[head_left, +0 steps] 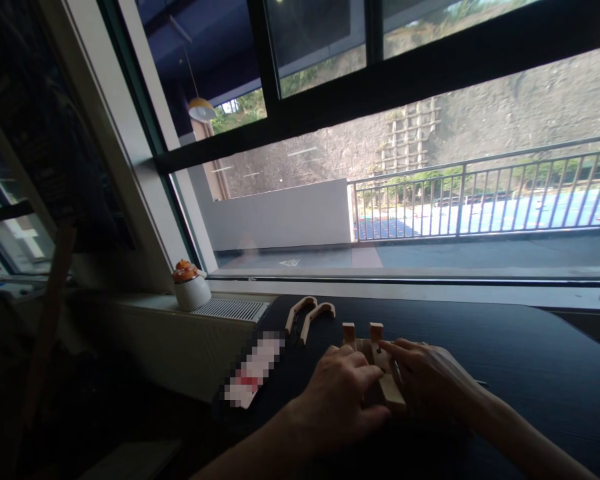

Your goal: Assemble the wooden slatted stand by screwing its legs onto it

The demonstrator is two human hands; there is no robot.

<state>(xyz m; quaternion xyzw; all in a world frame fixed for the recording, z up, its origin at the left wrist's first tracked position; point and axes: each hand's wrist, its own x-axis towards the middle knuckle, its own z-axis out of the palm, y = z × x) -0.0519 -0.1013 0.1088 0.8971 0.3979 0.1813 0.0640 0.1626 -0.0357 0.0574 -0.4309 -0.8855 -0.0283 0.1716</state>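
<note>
A light wooden assembly (391, 390) with two short upright blocks at its far end lies on the dark table, between my hands. My left hand (343, 390) is closed on its left side, with the thumb near the close end. From the right, my right hand (427, 373) grips the same wooden assembly. Its index fingertip rests on the wood beside a small dark spot, which may be a hole or a screw. My palms and fingers cover much of the assembly. Two curved wooden pieces (307, 327) lie just beyond my left hand.
A pale, blurred-out packet or card (255, 370) lies at the table's (480, 333) left edge. A white pot with an orange top (192, 287) stands on the radiator cover (237, 309). A large window borders the table's far side. A thin small item (481, 383) lies right of my wrist.
</note>
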